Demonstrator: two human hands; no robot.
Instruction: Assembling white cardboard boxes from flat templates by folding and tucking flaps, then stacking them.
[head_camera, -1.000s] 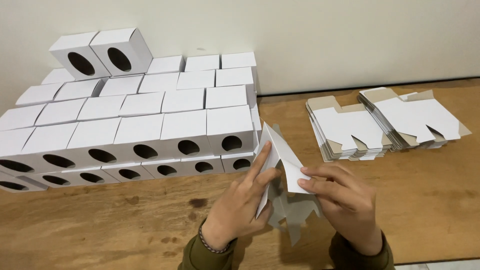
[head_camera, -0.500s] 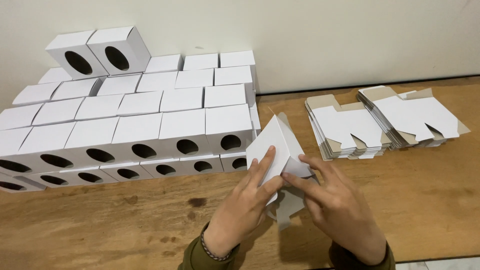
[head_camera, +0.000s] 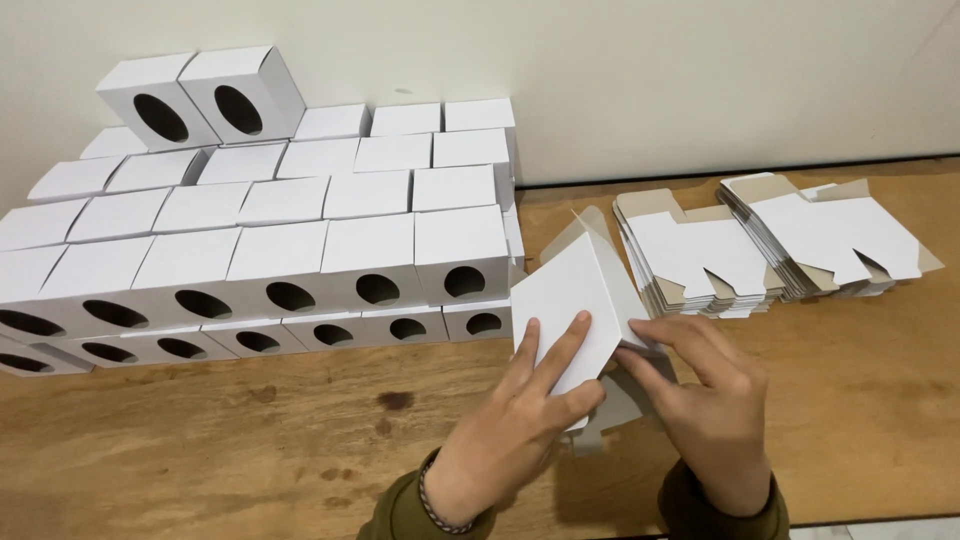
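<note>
Landmark: the stacked block of finished white boxes (head_camera: 300, 240) with oval windows, sitting at the rear left of the table (head_camera: 200, 460).
Work piece: a white carton blank (head_camera: 570, 310), half opened into a sleeve, being held just off the block's right front corner, above the table, tilted with one corner pointing up.
Left hand (head_camera: 520, 420): fingers are spreading flat across the blank's broad front panel, thumb hidden beneath; its grip is closing on the blank.
Right hand (head_camera: 710, 400): fingers are pinching the blank's right edge where a side panel is folding back; grip narrow and holding the blank too.
Lower flaps: grey undersides are hanging below the hands, not yet tucked, as far as I can judge.
Flat stock: two piles of unfolded blanks (head_camera: 690, 255) (head_camera: 830, 235) are lying right of the block, well apart from the hands.
Doing it well, by my reckoning: the left hand should be keeping the front panel flat while the right is pressing along the crease, so the sleeve is squaring up rather than skewing; flaps are best tucked only after the corners are sitting true.
</note>
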